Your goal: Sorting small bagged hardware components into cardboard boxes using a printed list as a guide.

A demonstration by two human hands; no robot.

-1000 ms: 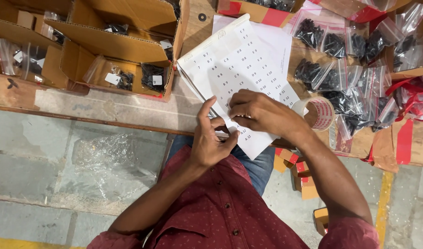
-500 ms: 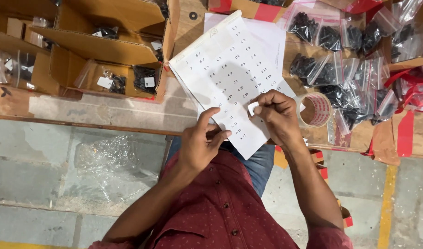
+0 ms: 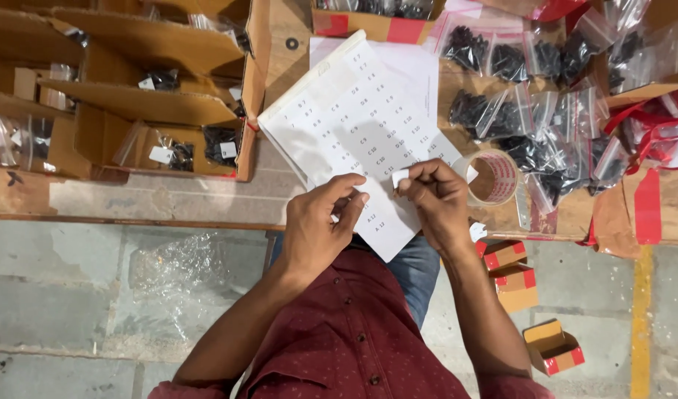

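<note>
Two hands at work in the head view, both over a white sheet of small labels [image 3: 357,140] lying tilted on the tabletop [image 3: 132,203], lower corner hanging past the near edge. Left hand [image 3: 318,225] at 6 o'clock of the sheet, resting on its lower part, fingers [image 3: 351,201] curled narrow with thumb and forefinger tips close together, pressing the paper; cannot tell whether anything is pinched there. Right hand [image 3: 435,198] just at 3 o'clock of the left, fingers closed on a small white label [image 3: 400,177], held at the sheet's right edge. Roll of tape with red print [image 3: 496,177] touching the right hand at its 3 o'clock, standing on its side on the tabletop. Heap of clear bags with dark small parts [image 3: 535,111] at 1 to 2 o'clock of the hands, spread over the right half of the tabletop. Open cardboard boxes [image 3: 139,103] at 10 o'clock, holding more bagged dark parts with white tags. Red strips of tape [image 3: 647,207] at far 3 o'clock. Below the tabletop edge, small red-and-tan cartons [image 3: 513,270] on the floor at 5 o'clock, and a crumpled clear plastic sheet [image 3: 173,273] on the grey paving at 8 o'clock. Maroon shirt [image 3: 346,347] and blue trousers at 6 o'clock.
</note>
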